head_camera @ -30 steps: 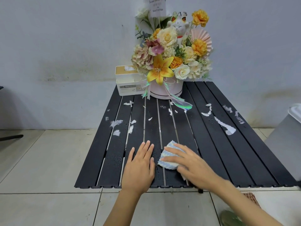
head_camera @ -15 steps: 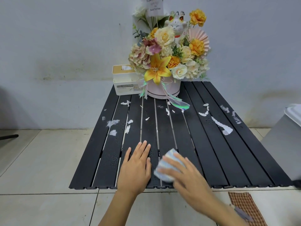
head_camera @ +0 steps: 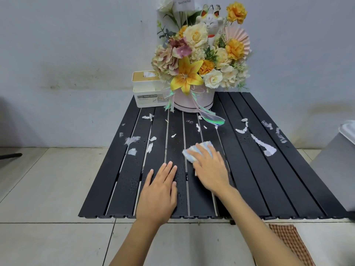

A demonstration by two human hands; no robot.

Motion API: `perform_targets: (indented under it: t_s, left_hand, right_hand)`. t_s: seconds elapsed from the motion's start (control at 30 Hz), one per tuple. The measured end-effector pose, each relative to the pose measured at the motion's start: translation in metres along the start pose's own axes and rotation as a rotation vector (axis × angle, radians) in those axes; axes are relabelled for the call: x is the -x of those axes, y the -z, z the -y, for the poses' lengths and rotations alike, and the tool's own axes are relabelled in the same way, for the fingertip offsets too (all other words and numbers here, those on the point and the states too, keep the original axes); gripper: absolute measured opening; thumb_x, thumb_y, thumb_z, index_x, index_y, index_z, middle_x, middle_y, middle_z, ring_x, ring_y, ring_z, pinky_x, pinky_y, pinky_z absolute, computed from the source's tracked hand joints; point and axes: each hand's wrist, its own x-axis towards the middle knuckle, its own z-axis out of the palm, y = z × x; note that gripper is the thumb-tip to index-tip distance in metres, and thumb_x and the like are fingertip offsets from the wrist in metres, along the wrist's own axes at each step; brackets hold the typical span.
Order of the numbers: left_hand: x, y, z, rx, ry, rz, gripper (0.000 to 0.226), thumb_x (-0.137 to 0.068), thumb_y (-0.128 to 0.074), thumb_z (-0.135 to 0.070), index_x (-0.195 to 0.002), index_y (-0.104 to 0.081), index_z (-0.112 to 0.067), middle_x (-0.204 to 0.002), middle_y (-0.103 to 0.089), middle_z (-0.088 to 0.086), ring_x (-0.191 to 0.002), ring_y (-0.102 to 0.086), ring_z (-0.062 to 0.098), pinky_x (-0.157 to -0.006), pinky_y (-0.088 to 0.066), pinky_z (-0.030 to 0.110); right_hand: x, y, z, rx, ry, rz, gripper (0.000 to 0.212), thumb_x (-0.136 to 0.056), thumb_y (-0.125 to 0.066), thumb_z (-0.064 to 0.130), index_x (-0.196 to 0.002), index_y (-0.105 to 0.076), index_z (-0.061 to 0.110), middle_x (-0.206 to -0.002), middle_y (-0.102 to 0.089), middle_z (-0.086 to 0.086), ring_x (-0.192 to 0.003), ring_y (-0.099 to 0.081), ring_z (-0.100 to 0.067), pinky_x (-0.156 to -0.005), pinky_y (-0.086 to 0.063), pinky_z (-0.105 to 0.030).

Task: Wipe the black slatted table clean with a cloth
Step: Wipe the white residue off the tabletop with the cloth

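Against the pale wall [head_camera: 76,54], above a tiled floor [head_camera: 48,189], stood the black slatted bench [head_camera: 278,179], which filled most of my view. At its far edge sat a big flower arrangement [head_camera: 201,54] in a round pink pot [head_camera: 194,101], with a white cat figurine [head_camera: 210,25] tucked among the blooms and an iridescent ribbon [head_camera: 213,120] trailing onto the slats. Just left of the pot, touching it as far as I could tell, was a white tissue holder [head_camera: 147,93] with a wooden lid. A grey bin [head_camera: 338,160] stood off the right side of the bench, cut off by the frame, and a checked mat [head_camera: 290,244] lay on the floor near the front right corner. Both arms reached in from below. The left grip [head_camera: 159,192], a bare hand, lay palm down on the near slats with fingers straight and close together, and it held nothing. The right grip [head_camera: 211,169] rested just beside it, a little farther in, with its fingers spread flat over the cloth [head_camera: 190,152] and pressing it onto the middle slats rather than curling round it. The cloth, pale blue and white, showed past the fingertips. White scraps were scattered beyond it: a long smear [head_camera: 264,145] to the right and smaller bits [head_camera: 131,140] to the left.
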Motion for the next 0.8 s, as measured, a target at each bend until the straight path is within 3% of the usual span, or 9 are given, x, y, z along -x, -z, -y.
perform_targets:
  t_s: [0.07, 0.17, 0.27, 0.33, 0.43, 0.6, 0.73, 0.8]
  left_hand:
    - [0.0, 0.0, 0.0, -0.014, 0.004, -0.015, 0.048, -0.091, -0.028, -0.028, -0.127, -0.057, -0.015, -0.135, -0.053, -0.003, -0.126, -0.048, 0.013, -0.103, -0.024, 0.034]
    - [0.0, 0.0, 0.0, -0.025, 0.001, 0.0, 0.048, -0.091, -0.028, -0.028, -0.126, -0.058, -0.016, -0.134, -0.054, -0.003, -0.125, -0.049, 0.012, -0.102, -0.024, 0.035]
    - [0.0, -0.001, 0.001, -0.035, 0.0, -0.005, 0.049, -0.09, -0.028, -0.028, -0.127, -0.058, -0.017, -0.134, -0.054, -0.004, -0.125, -0.049, 0.011, -0.104, -0.024, 0.034]
    - [0.0, -0.001, -0.001, -0.039, -0.003, -0.01, 0.049, -0.09, -0.027, -0.028, -0.126, -0.058, -0.017, -0.134, -0.055, -0.003, -0.125, -0.049, 0.012, -0.105, -0.027, 0.035]
    - [0.0, 0.0, 0.0, -0.043, 0.007, 0.007, 0.049, -0.091, -0.027, -0.028, -0.127, -0.057, -0.017, -0.134, -0.054, -0.004, -0.126, -0.048, 0.011, -0.109, -0.031, 0.035]
    - [-0.001, 0.001, 0.0, -0.024, 0.011, 0.027, 0.049, -0.09, -0.028, -0.028, -0.127, -0.058, -0.016, -0.134, -0.054, -0.003, -0.126, -0.048, 0.012, -0.102, -0.024, 0.036]
    - [0.0, 0.002, -0.001, -0.015, 0.006, 0.021, 0.048, -0.09, -0.029, -0.027, -0.126, -0.058, -0.015, -0.133, -0.055, -0.003, -0.124, -0.05, 0.012, -0.101, -0.026, 0.035]
    - [0.0, 0.002, -0.001, 0.007, 0.005, 0.025, 0.048, -0.09, -0.029, -0.026, -0.125, -0.059, -0.014, -0.132, -0.056, -0.003, -0.124, -0.05, 0.012, -0.102, -0.025, 0.035]
  right_hand:
    - [0.035, 0.001, 0.001, 0.002, 0.117, 0.012, 0.066, -0.081, 0.003, 0.039, -0.135, -0.032, 0.052, -0.152, -0.018, 0.021, -0.143, 0.004, -0.008, -0.117, 0.0, -0.032]
    - [0.097, 0.006, -0.004, -0.101, 0.208, 0.084, 0.065, -0.076, -0.008, 0.034, -0.133, -0.032, 0.056, -0.148, -0.012, 0.034, -0.14, 0.009, 0.006, -0.114, 0.012, -0.019]
    - [0.111, 0.02, -0.021, -0.12, 0.252, 0.153, 0.06, -0.076, -0.018, 0.032, -0.124, -0.035, 0.065, -0.144, -0.016, 0.041, -0.14, 0.003, 0.009, -0.115, 0.005, -0.019]
    - [0.089, 0.026, -0.032, -0.124, 0.227, 0.139, 0.057, -0.077, -0.017, 0.037, -0.122, -0.041, 0.06, -0.144, -0.019, 0.04, -0.14, -0.001, 0.009, -0.116, -0.001, -0.024]
    - [0.024, 0.017, -0.036, -0.094, 0.046, 0.034, 0.062, -0.078, -0.008, 0.047, -0.129, -0.042, 0.052, -0.15, -0.022, 0.027, -0.143, -0.007, -0.004, -0.118, -0.011, -0.034]
    - [-0.04, -0.007, -0.003, -0.052, -0.141, 0.004, 0.044, -0.097, -0.024, 0.029, -0.138, -0.036, 0.043, -0.154, -0.02, 0.011, -0.145, 0.0, -0.019, -0.116, -0.004, -0.039]
    - [0.017, -0.012, 0.009, 0.002, 0.127, -0.052, 0.06, -0.087, -0.001, 0.038, -0.133, -0.039, 0.046, -0.146, -0.029, 0.019, -0.143, -0.008, -0.015, -0.113, -0.015, -0.038]
    - [0.059, -0.007, 0.012, -0.055, 0.114, -0.021, 0.065, -0.082, 0.004, 0.041, -0.134, -0.033, 0.051, -0.147, -0.018, 0.028, -0.143, 0.002, -0.004, -0.115, -0.002, -0.028]
